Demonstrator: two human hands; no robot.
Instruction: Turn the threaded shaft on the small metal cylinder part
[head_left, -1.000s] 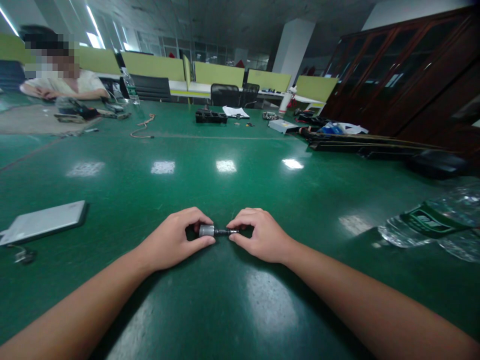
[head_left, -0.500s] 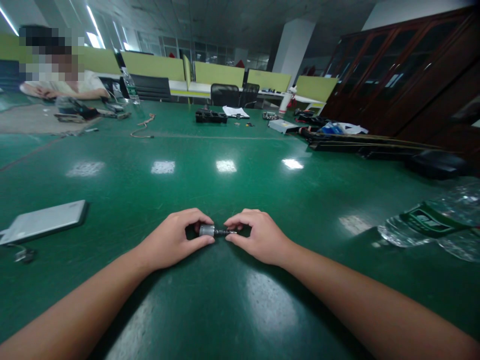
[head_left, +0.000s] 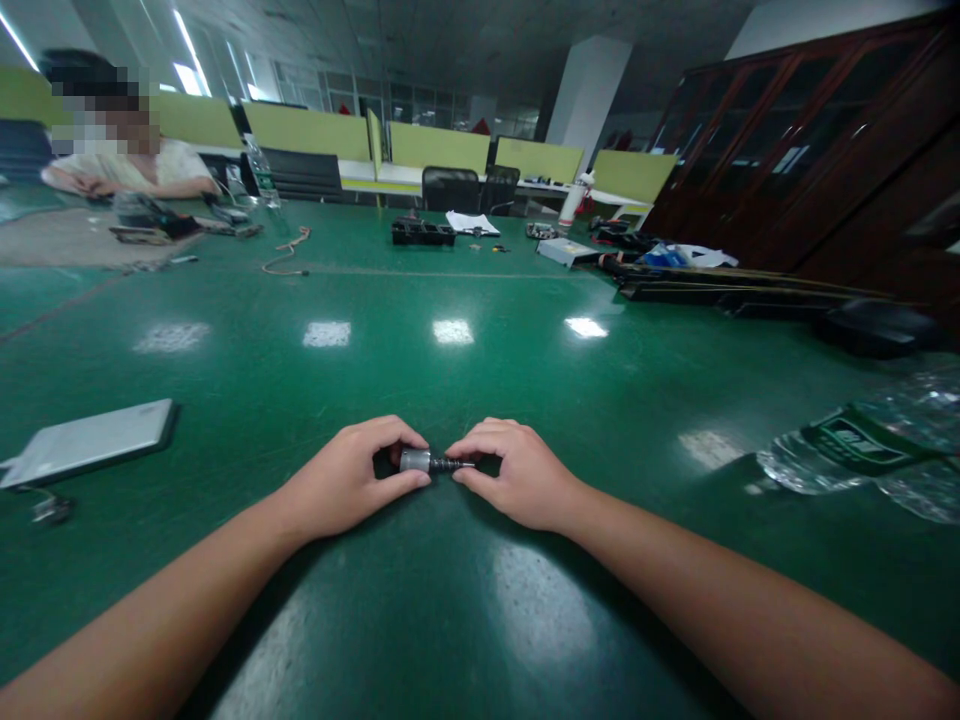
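Note:
Low over the table, a small silver cylinder [head_left: 415, 460], which looks like a little motor, lies on its side. A dark ridged shaft [head_left: 442, 463] with a thin bright tip points right from it. My left hand [head_left: 356, 475] is closed around the cylinder, thumb on the near side and fingers on the far side. Around the shaft curl the thumb and index finger of my right hand [head_left: 517, 470], their tips close against its two sides. The shaft's tip shows between them. The lower fingers of both hands are partly hidden.
Left on the green table [head_left: 450, 390] lies a flat pale device [head_left: 101, 440] with a cable. Clear water bottles [head_left: 855, 440] lie at right. Farther back are a black tray [head_left: 423, 232], papers [head_left: 471, 224] and dark panels [head_left: 735, 290]. A person [head_left: 127, 170] sits at far left.
My right index fingertip has shifted slightly left along the shaft, and the ridged part shows a little more clearly. My left hand stays in place.

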